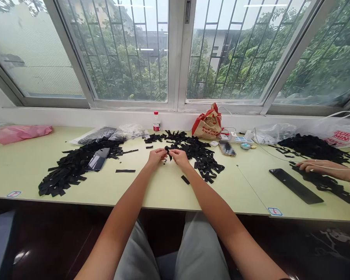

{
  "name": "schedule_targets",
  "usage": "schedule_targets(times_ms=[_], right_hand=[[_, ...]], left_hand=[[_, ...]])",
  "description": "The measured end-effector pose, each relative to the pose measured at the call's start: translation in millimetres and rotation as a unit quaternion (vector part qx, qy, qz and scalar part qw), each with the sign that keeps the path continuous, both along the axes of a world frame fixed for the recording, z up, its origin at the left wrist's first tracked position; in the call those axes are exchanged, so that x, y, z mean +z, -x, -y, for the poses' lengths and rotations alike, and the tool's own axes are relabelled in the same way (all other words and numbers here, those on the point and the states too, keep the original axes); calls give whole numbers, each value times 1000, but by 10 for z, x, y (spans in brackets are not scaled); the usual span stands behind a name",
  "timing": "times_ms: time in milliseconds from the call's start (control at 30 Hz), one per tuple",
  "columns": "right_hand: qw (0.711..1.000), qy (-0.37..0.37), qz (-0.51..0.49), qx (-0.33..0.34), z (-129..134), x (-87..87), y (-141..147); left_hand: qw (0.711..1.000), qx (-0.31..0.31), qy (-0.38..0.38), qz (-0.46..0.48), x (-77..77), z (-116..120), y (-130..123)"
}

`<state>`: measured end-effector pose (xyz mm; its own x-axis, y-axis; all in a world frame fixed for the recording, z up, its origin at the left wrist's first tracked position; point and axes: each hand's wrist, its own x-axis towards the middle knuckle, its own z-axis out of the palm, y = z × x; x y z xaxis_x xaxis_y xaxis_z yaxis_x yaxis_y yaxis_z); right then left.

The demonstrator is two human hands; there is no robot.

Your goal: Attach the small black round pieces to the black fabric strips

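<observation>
My left hand (157,156) and my right hand (180,156) meet over the middle of the table, both closed on one small black fabric strip (170,154). The strip looks folded or bent, its lower end hanging between my fingers. Just beyond and to the right of my hands spreads a pile of black strips (202,155), some looped. On the left lies a longer heap of flat black strips (67,169). Single strips rest apart, one strip (125,171) left of my hands and another strip (185,179) below my right wrist. Tiny dark pieces lie beneath my fingers.
A phone (98,159) leans against the left heap. Toward the window stand a red-capped bottle (156,121), a paper bag (208,126) and a power strip (240,139). At right, another person's hand (320,166) touches black strips beside a dark flat slab (295,186).
</observation>
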<state>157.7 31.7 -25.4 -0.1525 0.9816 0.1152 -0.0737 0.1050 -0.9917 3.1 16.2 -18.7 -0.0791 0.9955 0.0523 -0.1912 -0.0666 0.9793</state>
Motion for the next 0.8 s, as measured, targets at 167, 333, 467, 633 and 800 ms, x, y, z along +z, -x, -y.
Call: schedule_targets(times_ms=[167,333,467,633,800], right_hand=[[1000,0,-3,4,11,11,3],[1000,11,-20,13,26,36,6],[999,20,-20,14,46,65,-8],[999,-7,-11,30,56,68,-19],[999,-16,11,38,56,47,-28]], left_hand=[[1000,-1,-7,5,10,8,10],[1000,0,-1,29,27,5,10],[999,2,-9,34,41,3,-3],[1000,8,-22,19,52,17,-8],[1000,-1,-20,12,77,46,-7]])
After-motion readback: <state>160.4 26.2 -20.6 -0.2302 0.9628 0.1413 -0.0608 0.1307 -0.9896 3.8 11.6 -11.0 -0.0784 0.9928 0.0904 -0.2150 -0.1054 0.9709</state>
